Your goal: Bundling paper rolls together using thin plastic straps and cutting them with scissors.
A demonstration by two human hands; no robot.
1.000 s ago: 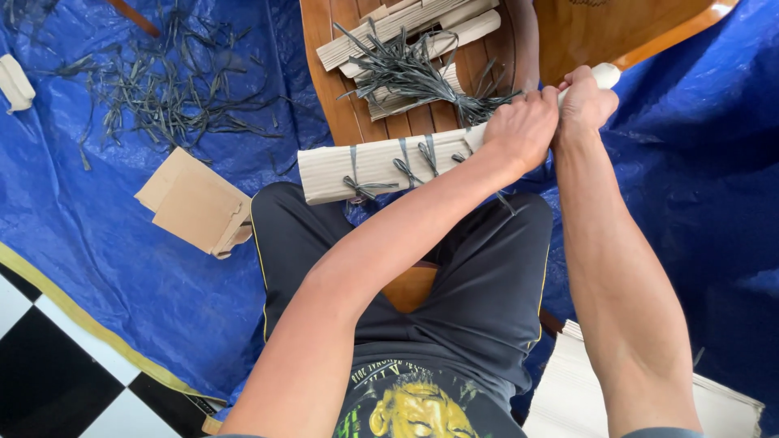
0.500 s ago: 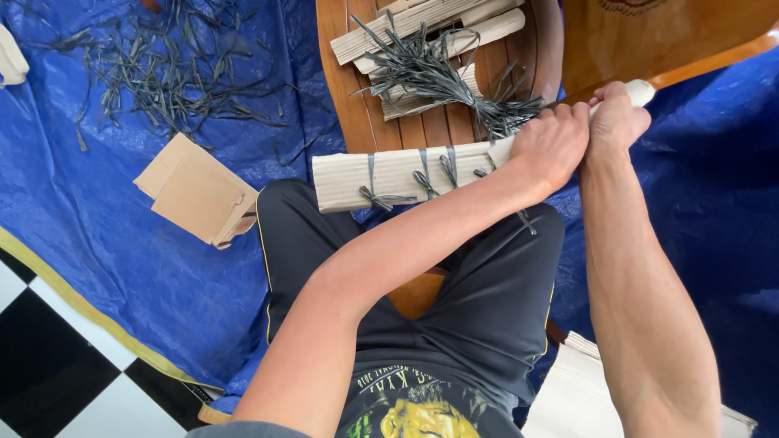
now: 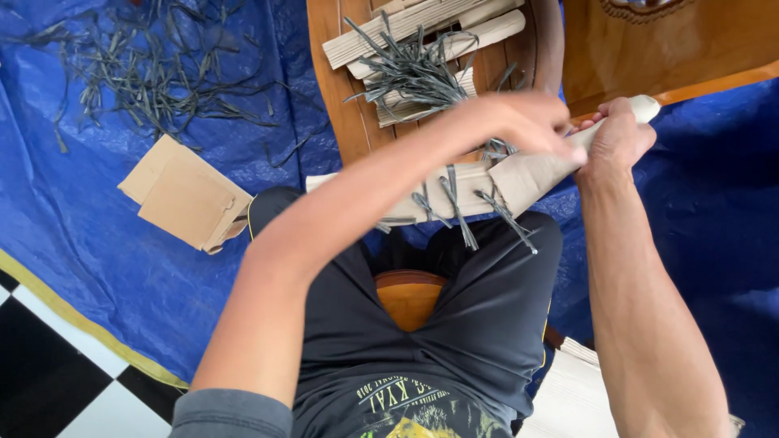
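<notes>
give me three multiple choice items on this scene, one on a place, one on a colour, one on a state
1. Where does the loose scatter of grey strips lie?
A. on the blue sheet, upper left
B. on the checkered floor
C. on the person's lap

2. What colour is the sheet spread over the floor?
A. green
B. blue
C. red

3. What is the right hand doing?
A. resting open on the knee
B. gripping one end of the pale tied bundle
C. holding the flat cardboard piece

Answers:
1. A, the strips lie spread over the sheet in the upper left.
2. B, the sheet is blue around the person's seat.
3. B, its fingers close around the bundle's end, while the left hand works at the ties beside it.
</notes>
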